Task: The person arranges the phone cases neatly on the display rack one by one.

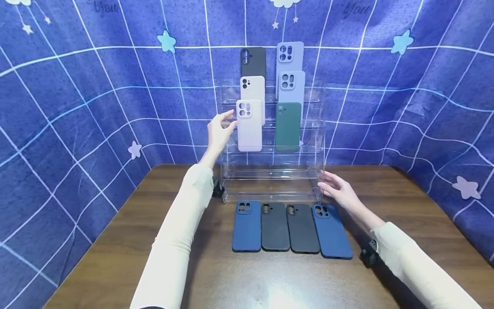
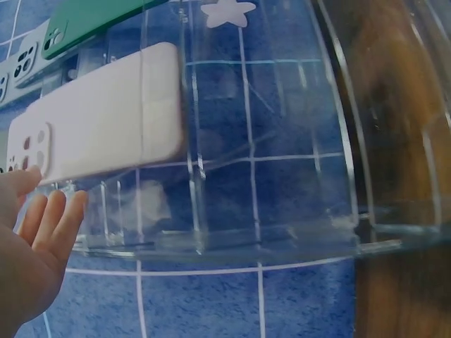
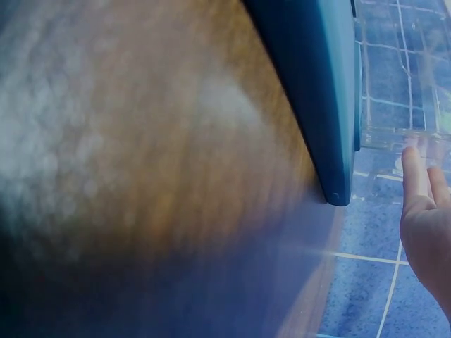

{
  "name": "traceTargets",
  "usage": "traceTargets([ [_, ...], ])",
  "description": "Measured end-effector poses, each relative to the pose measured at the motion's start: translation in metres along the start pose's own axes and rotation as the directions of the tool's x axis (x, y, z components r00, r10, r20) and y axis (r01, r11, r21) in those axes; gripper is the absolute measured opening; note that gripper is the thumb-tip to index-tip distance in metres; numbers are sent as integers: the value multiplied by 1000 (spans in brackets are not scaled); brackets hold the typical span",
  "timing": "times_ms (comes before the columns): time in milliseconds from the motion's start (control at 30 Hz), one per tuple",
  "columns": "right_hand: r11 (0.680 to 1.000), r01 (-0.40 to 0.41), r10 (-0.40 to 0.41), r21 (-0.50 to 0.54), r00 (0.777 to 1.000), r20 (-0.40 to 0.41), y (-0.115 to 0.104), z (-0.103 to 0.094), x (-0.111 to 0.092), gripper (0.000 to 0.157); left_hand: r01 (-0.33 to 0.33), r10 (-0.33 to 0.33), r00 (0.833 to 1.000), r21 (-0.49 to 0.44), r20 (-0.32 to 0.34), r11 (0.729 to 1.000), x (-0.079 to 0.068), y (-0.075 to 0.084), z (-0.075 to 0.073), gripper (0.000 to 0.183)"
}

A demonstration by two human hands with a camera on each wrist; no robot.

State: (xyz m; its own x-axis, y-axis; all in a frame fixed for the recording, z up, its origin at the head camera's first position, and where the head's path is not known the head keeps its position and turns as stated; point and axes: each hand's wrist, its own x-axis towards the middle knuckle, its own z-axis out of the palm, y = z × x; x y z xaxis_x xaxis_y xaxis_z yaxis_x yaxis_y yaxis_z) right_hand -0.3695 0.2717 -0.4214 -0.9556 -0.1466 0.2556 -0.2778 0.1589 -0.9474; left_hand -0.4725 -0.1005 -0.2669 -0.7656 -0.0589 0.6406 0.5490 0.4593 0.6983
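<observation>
A pale pink phone case (image 1: 249,128) stands in a front tier of the clear display rack (image 1: 270,174). My left hand (image 1: 221,134) is at its left edge, thumb and fingers apart; in the left wrist view one fingertip overlaps the case's camera end, and whether it touches cannot be told. My right hand (image 1: 339,192) is beside the rack's lower right side with its fingers extended and nothing held. Contact with the rack is unclear. Behind the pink case stand a white phone case (image 1: 252,88) and a black phone case (image 1: 254,60).
On the rack's right stand a green phone case (image 1: 287,126) and two lavender cases, one (image 1: 292,86) behind it. In front, on the wooden table (image 1: 154,266), lie two blue cases, one at left (image 1: 246,227), and two black cases, one nearby (image 1: 275,227). A blue patterned cloth (image 1: 96,128) hangs behind.
</observation>
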Motion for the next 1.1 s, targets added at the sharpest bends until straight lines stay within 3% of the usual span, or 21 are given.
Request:
traceTargets([
  [467, 1000, 2, -2, -2, 1000, -6, 1, -4, -4, 63, -56, 61, 996, -73, 64, 996, -30, -7, -9, 30],
  [833, 1000, -3, 3, -10, 1000, -1, 0, 3, -1, 63, -55, 59, 995, -41, 78, 998, -60, -15, -23, 27],
  [1100, 1000, -1, 1, -25, 1000, 15, -4, 3, -1, 63, -45, 48, 989, -24, 138, 999, -84, -24, -30, 27],
])
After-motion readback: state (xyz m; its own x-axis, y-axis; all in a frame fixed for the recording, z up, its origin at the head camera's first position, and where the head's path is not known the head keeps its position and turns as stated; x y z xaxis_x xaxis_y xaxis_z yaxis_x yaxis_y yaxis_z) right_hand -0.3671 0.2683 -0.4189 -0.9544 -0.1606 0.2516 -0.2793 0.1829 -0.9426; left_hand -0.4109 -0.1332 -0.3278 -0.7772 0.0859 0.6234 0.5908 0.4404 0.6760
